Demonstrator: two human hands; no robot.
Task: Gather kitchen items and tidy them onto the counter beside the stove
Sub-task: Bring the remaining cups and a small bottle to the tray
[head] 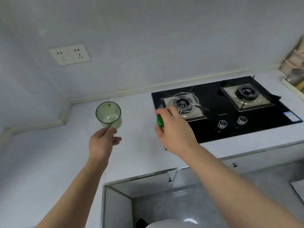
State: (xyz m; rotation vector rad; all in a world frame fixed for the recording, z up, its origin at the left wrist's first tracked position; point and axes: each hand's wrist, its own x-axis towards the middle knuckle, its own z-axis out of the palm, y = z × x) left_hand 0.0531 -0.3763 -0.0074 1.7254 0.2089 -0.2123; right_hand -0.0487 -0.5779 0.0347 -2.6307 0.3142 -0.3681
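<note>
1. A white double wall socket (69, 54) sits on the wall above the counter's back left corner.
2. The pale counter (49, 153) runs from that corner along the wall to the right.
3. A translucent green cup (108, 116) is over the middle of the counter, well left of the stove, with its open mouth facing up. Whether its base rests on the counter cannot be told.
4. The left hand (102, 142) holds the cup low on its near side, with thumb and fingertips pinched on the wall by the base.
5. The right hand (174, 134) is curled over a bright green item (159, 120). It grips the item just beside the stove's left front corner. The palm hides most of the item, so its shape cannot be told.
6. The black glass stove (230, 129) is set into the counter's right part. It has a left burner (182, 103) touching the right fingertips in view, a right burner (246, 92), and two silver knobs (222, 124) near the front edge.
7. A tray of blurred items (294, 76) stands at the counter's far right back corner.
</note>
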